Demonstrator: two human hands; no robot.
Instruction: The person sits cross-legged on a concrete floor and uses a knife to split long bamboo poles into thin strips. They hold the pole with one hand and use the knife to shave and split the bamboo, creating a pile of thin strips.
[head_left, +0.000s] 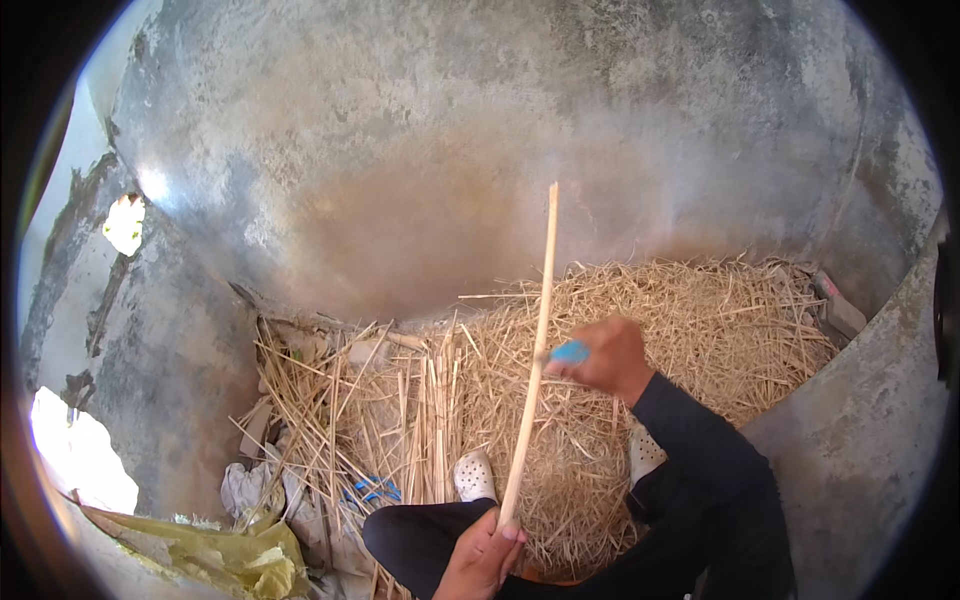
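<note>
A long, pale, bare stick [533,400] slants up in front of me, its top before the concrete wall. My left hand [482,560] is closed around its lower end, near my bent knee. Partway up the stick, my right hand [610,355] grips a small blue-handled tool [570,352]. The tool's front end meets the stick; its blade, if any, is too blurred to make out. Beneath both hands lies a thick heap of straw-like shavings [700,320].
Thin split strips [430,420] lie bunched on the left, near blue cord [375,489] and a pale crumpled sack [247,490]. A yellow-green sheet [230,555] lies lower left. A concrete wall [480,130] closes the far side. My pale clog [474,476] stands beside the stick.
</note>
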